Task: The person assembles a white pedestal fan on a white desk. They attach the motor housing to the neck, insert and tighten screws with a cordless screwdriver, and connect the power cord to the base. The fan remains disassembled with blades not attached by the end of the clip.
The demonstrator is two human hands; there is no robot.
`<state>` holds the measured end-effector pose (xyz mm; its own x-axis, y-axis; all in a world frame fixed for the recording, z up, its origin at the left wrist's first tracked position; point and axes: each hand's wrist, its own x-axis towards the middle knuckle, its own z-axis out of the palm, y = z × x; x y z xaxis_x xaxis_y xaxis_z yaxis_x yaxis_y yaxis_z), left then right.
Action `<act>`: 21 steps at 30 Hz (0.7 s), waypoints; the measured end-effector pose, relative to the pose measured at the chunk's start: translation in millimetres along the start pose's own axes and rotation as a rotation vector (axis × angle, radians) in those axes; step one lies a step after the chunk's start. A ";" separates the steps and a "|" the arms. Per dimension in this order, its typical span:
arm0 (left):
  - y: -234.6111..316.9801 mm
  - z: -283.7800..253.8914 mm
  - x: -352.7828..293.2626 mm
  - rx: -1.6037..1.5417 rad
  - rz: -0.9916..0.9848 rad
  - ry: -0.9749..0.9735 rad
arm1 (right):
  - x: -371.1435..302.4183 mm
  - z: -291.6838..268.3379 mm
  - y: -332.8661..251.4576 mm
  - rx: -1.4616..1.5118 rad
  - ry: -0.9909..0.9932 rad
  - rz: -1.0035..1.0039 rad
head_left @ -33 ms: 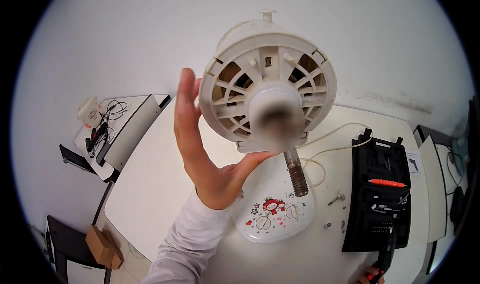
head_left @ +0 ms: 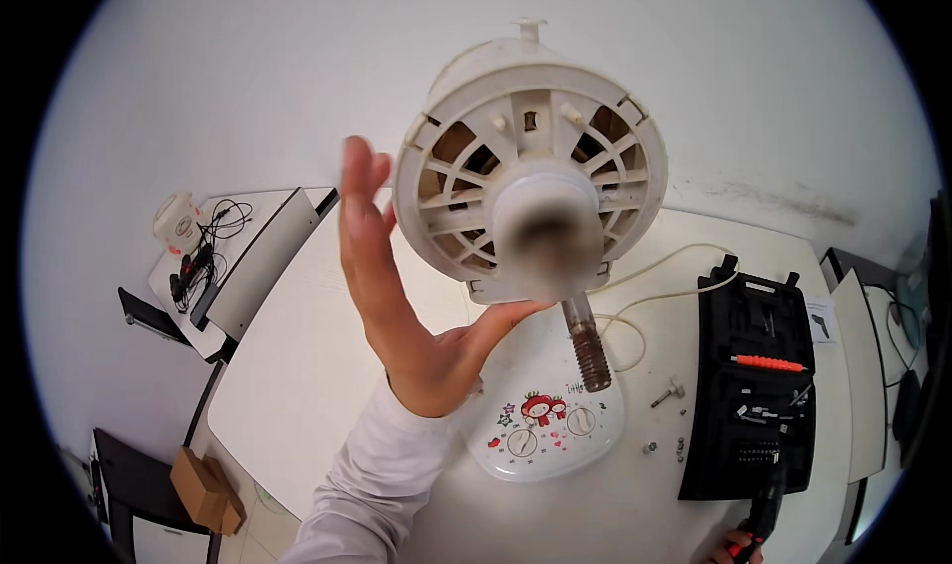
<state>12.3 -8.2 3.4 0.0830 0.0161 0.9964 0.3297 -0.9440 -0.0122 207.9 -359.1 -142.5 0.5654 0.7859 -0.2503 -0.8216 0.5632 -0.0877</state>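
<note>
A white fan's motor housing (head_left: 436, 118), with a slotted round front, faces me above its white base (head_left: 545, 460). The base carries red cartoon prints and two round knobs. A brown threaded shaft (head_left: 589, 351) juts from the housing's blurred centre, pointing down over the base. My left hand (head_left: 412, 336) is at the housing's lower left, thumb under its rim and fingers stretched up and apart beside its left edge. At the bottom right my right hand (head_left: 734, 546), partly cut off by the frame, grips a black and red electric screwdriver (head_left: 764, 509).
An open black tool case (head_left: 719, 395) with bits and an orange-handled piece (head_left: 769, 363) lies on the right. Small screws and a knob-headed bolt (head_left: 669, 393) are scattered beside it. A pale cord (head_left: 684, 291) loops behind the base. Side desks stand left and right.
The fingers of my left hand have shifted slightly left, away from the housing's edge, while the thumb stays put. The fan and my right hand look unchanged.
</note>
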 end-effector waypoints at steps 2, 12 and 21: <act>-0.2 2.7 -0.5 0.093 0.069 0.030 | -0.8 1.9 1.6 -0.012 0.003 -0.016; 0.9 2.8 3.8 0.152 0.108 -0.046 | 0.4 3.8 3.0 0.003 -0.008 -0.001; -3.3 1.9 6.3 0.312 0.186 -0.031 | -0.5 1.8 2.9 0.009 0.004 -0.015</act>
<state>13.5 -4.3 9.5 0.1954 -0.1320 0.9718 0.5766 -0.7861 -0.2227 205.4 -357.4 -140.9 0.5771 0.7764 -0.2533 -0.8125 0.5770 -0.0826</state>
